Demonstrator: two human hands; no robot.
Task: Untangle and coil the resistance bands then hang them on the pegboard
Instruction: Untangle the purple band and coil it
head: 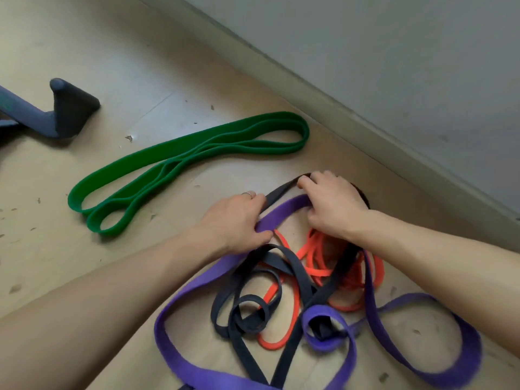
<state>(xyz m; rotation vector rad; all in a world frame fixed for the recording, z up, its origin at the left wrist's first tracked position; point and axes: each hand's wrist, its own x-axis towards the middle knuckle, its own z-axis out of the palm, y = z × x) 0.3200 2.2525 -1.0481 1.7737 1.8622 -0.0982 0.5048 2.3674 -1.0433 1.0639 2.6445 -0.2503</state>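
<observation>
1. We look down at a pale wooden floor (118,80) that meets a grey wall (394,66) on the far right.
2. Our left hand (233,220) curls its fingers and thumb around a wide purple band (180,294), gripping it where it rises out of a heap.
3. Our right hand (332,204), just right of the left, has its fingers curled over the same purple band and a black band (284,188); we cannot tell exactly which one it grips.
4. Near us, the purple band, the black band and a thin orange band (309,266) lie knotted together in a loose pile.
5. A green band (180,156) lies apart to the far left, folded into long flat loops.
6. A dark blue stand foot (70,111) rests on the floor at the far left.
</observation>
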